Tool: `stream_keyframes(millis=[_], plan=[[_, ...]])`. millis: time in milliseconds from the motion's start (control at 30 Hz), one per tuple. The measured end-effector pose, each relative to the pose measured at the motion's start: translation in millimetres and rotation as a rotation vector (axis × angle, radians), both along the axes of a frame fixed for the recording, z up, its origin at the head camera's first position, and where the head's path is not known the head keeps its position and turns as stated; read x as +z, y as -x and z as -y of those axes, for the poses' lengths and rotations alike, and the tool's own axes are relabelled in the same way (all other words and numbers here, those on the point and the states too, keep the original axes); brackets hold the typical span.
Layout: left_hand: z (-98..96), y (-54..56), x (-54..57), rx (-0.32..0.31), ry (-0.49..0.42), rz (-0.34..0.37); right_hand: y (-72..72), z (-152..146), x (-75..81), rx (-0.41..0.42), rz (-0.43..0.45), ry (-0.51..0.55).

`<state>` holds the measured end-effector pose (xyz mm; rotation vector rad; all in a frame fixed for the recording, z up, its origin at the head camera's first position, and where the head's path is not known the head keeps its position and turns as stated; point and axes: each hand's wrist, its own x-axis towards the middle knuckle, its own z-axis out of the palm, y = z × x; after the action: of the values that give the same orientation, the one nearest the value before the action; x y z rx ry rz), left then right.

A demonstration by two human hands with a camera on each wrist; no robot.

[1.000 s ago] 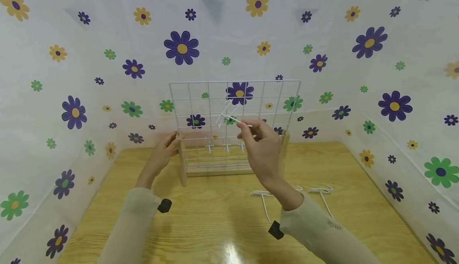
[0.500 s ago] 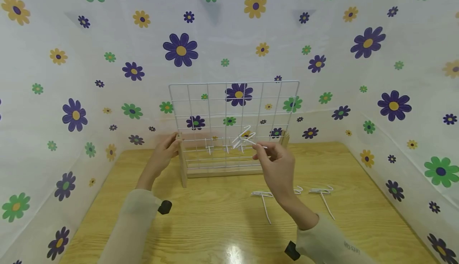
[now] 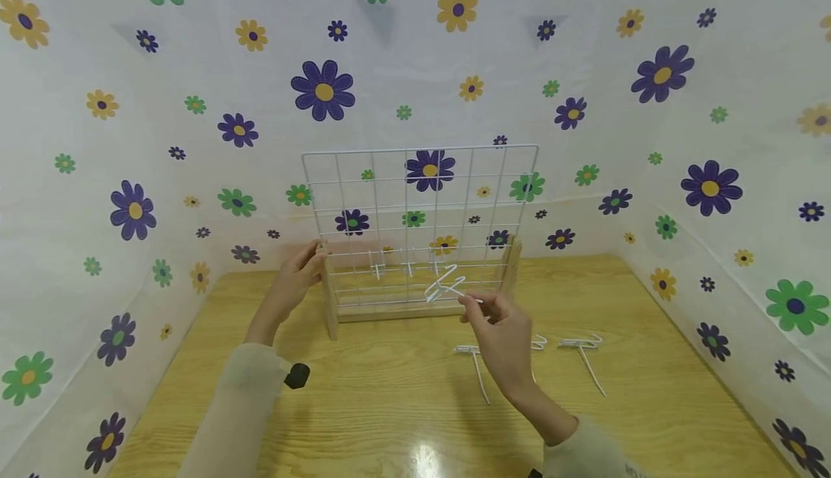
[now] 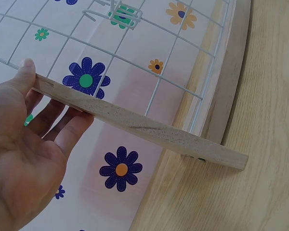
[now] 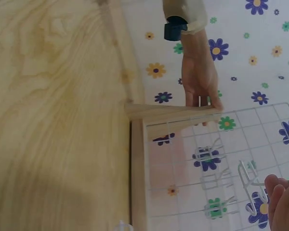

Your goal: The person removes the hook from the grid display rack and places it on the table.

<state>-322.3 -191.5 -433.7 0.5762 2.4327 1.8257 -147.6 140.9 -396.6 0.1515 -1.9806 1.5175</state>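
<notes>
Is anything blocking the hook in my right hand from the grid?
No, nothing visible stands between that hook and the grid. Three other hooks hang on the grid nearby. Your left hand holds the left post, off to the side.

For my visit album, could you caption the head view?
Left grip on a wooden post, right grip pinching a white hook in front of a wire grid.

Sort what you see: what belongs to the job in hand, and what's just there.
Apparently the job:
white hook, pinched by the right hand
wooden stand, gripped by the left hand
wire grid and mounted hooks
probably the loose hooks

Just there:
table
flowered sheet
</notes>
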Motion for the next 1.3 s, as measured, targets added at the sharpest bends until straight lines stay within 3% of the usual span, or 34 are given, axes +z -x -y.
stream_keyframes(millis=[200,333,633,900,1300], plan=[[0.7,2.0,-1.4,0.001,0.015,-0.006,4.6,-5,-33.4,0.016,0.032,0.048],[1.3,3.0,-2.3,0.002,0.028,-0.004,3.1,-8,-47.8,0.05,0.051,0.045],[1.4,4.0,-3.4,0.003,0.028,-0.013,-3.4,-10,-66.1,0.072,0.178,0.036],[1.6,2.6,-2.7,0.01,0.041,-0.007,-6.0,-7,-78.7,0.105,0.291,0.103],[1.1,0.8,-1.3,0.005,0.043,-0.005,-8.6,2,-99.0,0.139,0.318,0.087]])
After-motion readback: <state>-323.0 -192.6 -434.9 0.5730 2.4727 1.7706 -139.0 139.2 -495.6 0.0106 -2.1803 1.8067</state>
